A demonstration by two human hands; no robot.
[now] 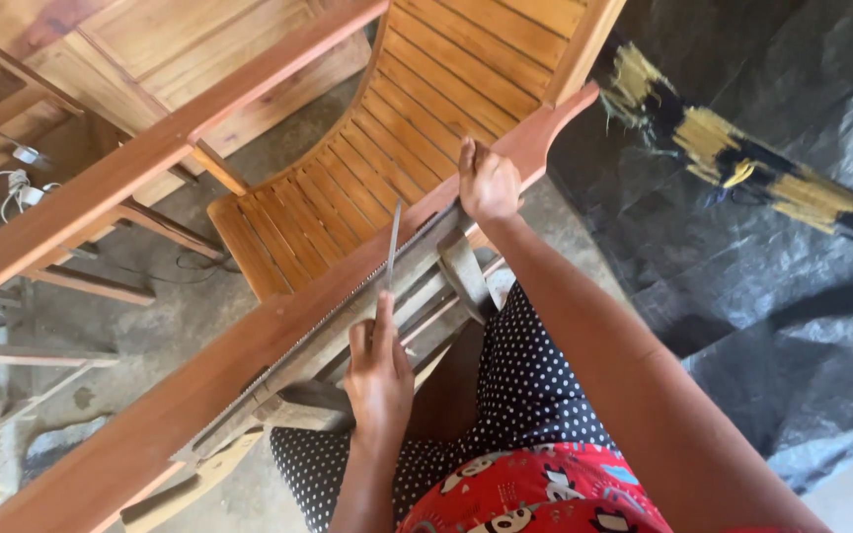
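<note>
Your left hand (379,367) sits at about six o'clock in the view, fingers wrapped around the near end of a thin flat metal file (392,247). The file is a narrow grey blade, dull and straight, and it points away from you toward twelve o'clock, crossing the top edge of the wooden armrest (278,331). Your forefinger lies along the blade's lower part.

Your right hand (489,184) is at roughly one o'clock from the left, closed over the same armrest where it widens and curves toward the chair back. Whether its fingers also touch the far tip of the file cannot be told from here.

The armrest is a long reddish-brown board running diagonally from seven o'clock up to one o'clock. Its top face is smooth and warm in tone, while its near edge looks grey and rough, with a fine ridged line along it.

Beyond the armrest, at eleven to twelve o'clock, lies the slatted seat (367,173) of the wooden chair, its pale orange slats curving up into the back. A black plastic sheet (772,296) covers the floor at three o'clock. Your dotted dark skirt (535,385) shows below your arms.
</note>
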